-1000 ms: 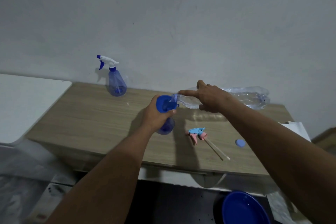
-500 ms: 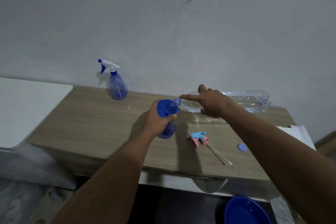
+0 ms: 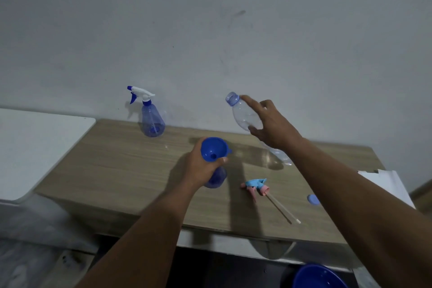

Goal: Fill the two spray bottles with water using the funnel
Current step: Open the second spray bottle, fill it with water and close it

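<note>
The left hand (image 3: 201, 167) wraps its grip tightly round the spray bottle's (image 3: 217, 179) neck, with the funnel (image 3: 214, 148) seated on top. The right hand (image 3: 272, 124) clasps the tilted clear water bottle (image 3: 243, 116), index finger stretched toward its mouth.

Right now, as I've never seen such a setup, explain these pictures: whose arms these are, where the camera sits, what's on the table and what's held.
No machine here: a person's two bare arms, filmed by one camera on their head looking down. The left hand grips a blue funnel seated in an open spray bottle standing on the wooden table. The right hand holds a clear water bottle tilted, mouth upward. Also on the table: a second spray bottle with its sprayer on, a loose sprayer head, a blue cap.
</note>
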A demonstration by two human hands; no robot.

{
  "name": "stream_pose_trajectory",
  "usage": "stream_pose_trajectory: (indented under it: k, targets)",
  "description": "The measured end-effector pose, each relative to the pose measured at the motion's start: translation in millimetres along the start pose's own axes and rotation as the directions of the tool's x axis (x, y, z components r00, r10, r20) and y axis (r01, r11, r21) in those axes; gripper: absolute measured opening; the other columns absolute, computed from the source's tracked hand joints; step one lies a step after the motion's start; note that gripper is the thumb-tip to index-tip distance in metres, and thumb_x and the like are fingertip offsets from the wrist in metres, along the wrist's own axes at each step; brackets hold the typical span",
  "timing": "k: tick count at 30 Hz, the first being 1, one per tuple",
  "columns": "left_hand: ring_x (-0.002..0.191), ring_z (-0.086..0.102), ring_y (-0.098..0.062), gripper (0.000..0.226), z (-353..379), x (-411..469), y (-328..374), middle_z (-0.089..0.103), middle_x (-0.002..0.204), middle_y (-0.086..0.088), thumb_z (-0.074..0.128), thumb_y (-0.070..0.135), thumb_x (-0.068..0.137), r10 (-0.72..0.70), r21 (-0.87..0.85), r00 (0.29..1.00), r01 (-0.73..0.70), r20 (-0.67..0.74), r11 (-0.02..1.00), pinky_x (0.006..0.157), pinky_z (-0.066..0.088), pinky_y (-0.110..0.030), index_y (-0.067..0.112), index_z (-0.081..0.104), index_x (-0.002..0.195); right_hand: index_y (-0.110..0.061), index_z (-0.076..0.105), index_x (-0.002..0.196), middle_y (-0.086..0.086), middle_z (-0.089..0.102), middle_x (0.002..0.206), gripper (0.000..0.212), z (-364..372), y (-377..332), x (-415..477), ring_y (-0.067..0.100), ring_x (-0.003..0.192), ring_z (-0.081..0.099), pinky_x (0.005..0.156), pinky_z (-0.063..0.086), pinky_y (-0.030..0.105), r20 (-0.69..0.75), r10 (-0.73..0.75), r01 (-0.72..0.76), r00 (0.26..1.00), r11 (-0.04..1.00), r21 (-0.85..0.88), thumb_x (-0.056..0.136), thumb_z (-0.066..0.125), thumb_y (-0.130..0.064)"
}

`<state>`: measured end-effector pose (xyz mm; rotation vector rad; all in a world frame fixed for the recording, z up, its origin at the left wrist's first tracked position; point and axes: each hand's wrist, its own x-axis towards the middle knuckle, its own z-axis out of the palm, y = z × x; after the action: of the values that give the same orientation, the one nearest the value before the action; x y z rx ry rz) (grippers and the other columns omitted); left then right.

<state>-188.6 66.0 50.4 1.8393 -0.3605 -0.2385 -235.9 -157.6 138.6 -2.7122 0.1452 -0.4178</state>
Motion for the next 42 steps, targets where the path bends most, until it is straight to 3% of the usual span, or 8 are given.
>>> stream_pose_trajectory:
  k: [4,8,17,27,32,36,39,42]
  targets:
    - [0.097,0.061,-0.003,0.066,1.2,0.3,1.1,0.064,0.108,0.015,0.088,0.024,0.069,-0.018,-0.018,1.000,0.018,0.017,1.000,0.074,0.045,-0.013,0.038,0.052,0.122,-0.058,0.014,0.146,0.008,0.044,0.115,0.084,3.3,6.6,7.7,0.036,0.086,0.061,0.076,0.055,0.047,-0.116,0.060,-0.045,0.991,0.990,0.135,0.088,0.067,-0.027]
    - [0.104,0.061,-0.011,0.072,1.4,-0.3,0.9,0.063,0.117,0.007,0.087,0.023,0.071,-0.032,-0.008,0.999,0.032,0.014,0.999,0.074,0.044,-0.014,0.027,0.049,0.132,-0.048,0.012,0.150,0.009,0.044,0.121,0.088,15.1,14.2,13.6,0.031,0.099,0.060,0.080,0.047,0.036,-0.182,0.145,-0.088,0.972,0.953,0.291,0.088,0.072,-0.027]
    - [0.113,0.059,-0.020,0.082,1.7,-2.0,4.6,0.059,0.127,0.001,0.087,0.025,0.071,-0.047,0.013,0.999,0.047,0.020,0.999,0.094,0.051,-0.036,0.027,0.043,0.140,-0.045,0.012,0.147,0.016,0.044,0.139,0.093,28.0,15.0,10.0,0.032,0.117,0.055,0.089,0.043,0.035,-0.180,0.194,-0.122,0.964,0.930,0.346,0.084,0.078,-0.027]
    - [0.117,0.057,-0.021,0.089,-1.6,-6.1,6.5,0.055,0.134,0.000,0.085,0.037,0.072,-0.054,0.077,0.997,0.049,0.064,0.996,0.098,0.050,-0.039,0.028,0.036,0.145,-0.030,0.006,0.158,0.011,0.035,0.154,0.114,5.9,16.5,-16.8,0.027,0.135,0.044,0.103,0.043,0.038,-0.111,0.285,-0.225,0.952,0.897,0.380,0.077,0.086,-0.030]
    - [0.127,0.052,-0.022,0.128,-3.5,-14.6,4.0,0.048,0.144,-0.001,0.093,0.035,0.062,-0.072,0.073,0.996,0.067,0.057,0.995,0.093,0.042,-0.030,0.026,0.007,0.157,-0.017,0.031,0.146,0.008,0.035,0.142,0.076,9.8,-9.3,-40.6,0.026,0.117,0.054,0.080,0.048,0.033,-0.349,0.241,-0.162,0.906,0.957,0.241,0.082,0.072,-0.020]
    - [0.128,0.051,-0.025,0.122,-3.6,-15.7,-8.4,0.045,0.147,-0.005,0.093,0.017,0.062,-0.133,0.018,0.990,0.133,0.035,0.991,0.092,0.047,-0.034,0.022,0.015,0.156,-0.006,0.047,0.123,0.014,0.050,0.118,0.052,20.3,-43.4,-50.2,0.029,0.101,0.052,0.082,0.049,0.042,-0.509,0.083,-0.055,0.857,0.996,0.071,0.075,0.061,-0.020]
    - [0.124,0.053,-0.022,0.092,-2.2,-14.1,-16.7,0.049,0.144,-0.006,0.090,0.021,0.068,-0.179,0.100,0.983,0.175,0.029,0.979,0.086,0.042,-0.028,0.018,0.040,0.145,-0.013,0.044,0.131,0.009,0.052,0.123,0.052,37.3,-65.0,-46.5,0.028,0.102,0.058,0.079,0.049,0.037,-0.282,-0.012,0.039,0.959,0.995,0.090,0.085,0.064,-0.025]
    - [0.092,0.056,-0.008,0.064,1.1,-10.2,-21.8,0.062,0.121,-0.004,0.084,0.028,0.075,-0.212,0.175,0.977,0.204,0.029,0.963,0.069,0.040,-0.021,0.016,0.054,0.130,-0.021,0.030,0.151,0.007,0.038,0.150,0.075,59.5,-75.6,-32.3,0.027,0.128,0.049,0.097,0.045,0.036,0.067,-0.051,0.047,0.996,0.997,0.066,0.090,0.066,-0.044]
